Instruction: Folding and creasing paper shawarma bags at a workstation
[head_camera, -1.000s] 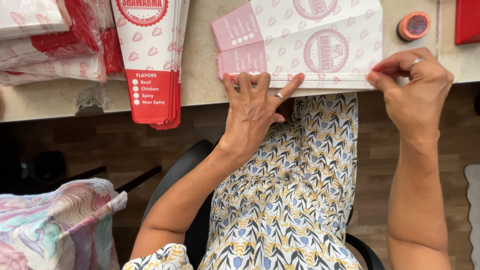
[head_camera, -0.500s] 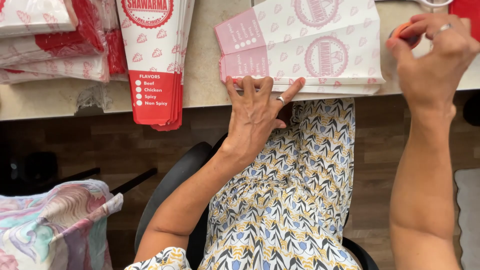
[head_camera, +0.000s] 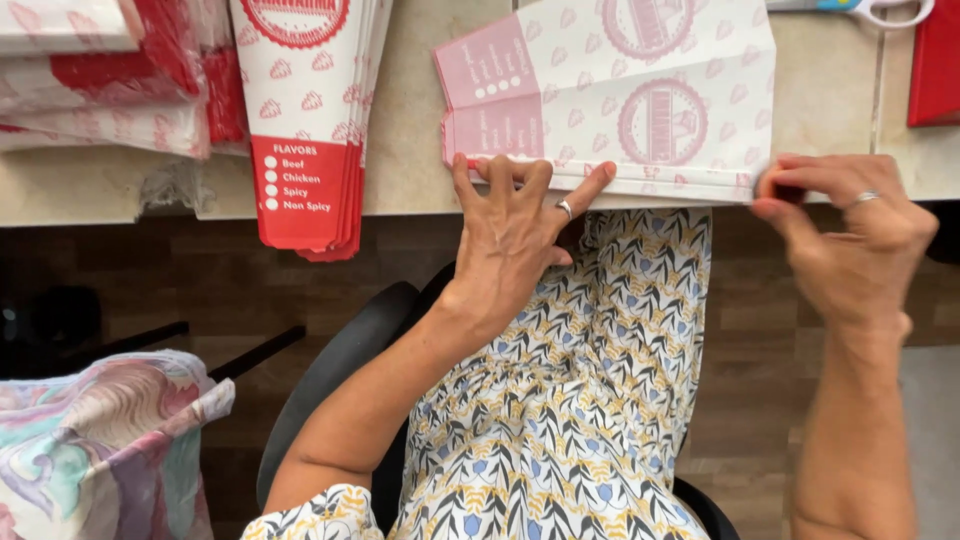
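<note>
Wrapped packs (head_camera: 100, 85): These are seen at the far left of the tabletop (head_camera: 410, 130), in clear wrap. They are not touched by any hand.

Red and white stack (head_camera: 305, 110): Flat paper sleeves are piled here, and their red ends stick out over the front edge of the tabletop. It is judged that a bump could send them sliding off.

Left hand (head_camera: 515, 215): It is laid flat and open, with the fingers spread. The fingertips are pressed on the front edge of the pink sheet. Nothing is gripped.

Pink sheet (head_camera: 620, 100): This pale paper piece is laid flat near the front edge of the tabletop, in the middle. Thin layers can be seen along its front edge. If the flat hand is lifted, it is judged that the layers could slip out of line.

Right hand (head_camera: 850, 240): It is closed in a pinch on something small and red (head_camera: 780, 190), touching the right front corner of the pink sheet. What the red thing is cannot be told. If it is pushed too hard, the corner could be creased or torn, it is guessed.

Scissors (head_camera: 880, 8): Only the handles are seen at the back edge, well apart from both hands.

Red box (head_camera: 937, 60): It is set at the far right edge, untouched.
</note>
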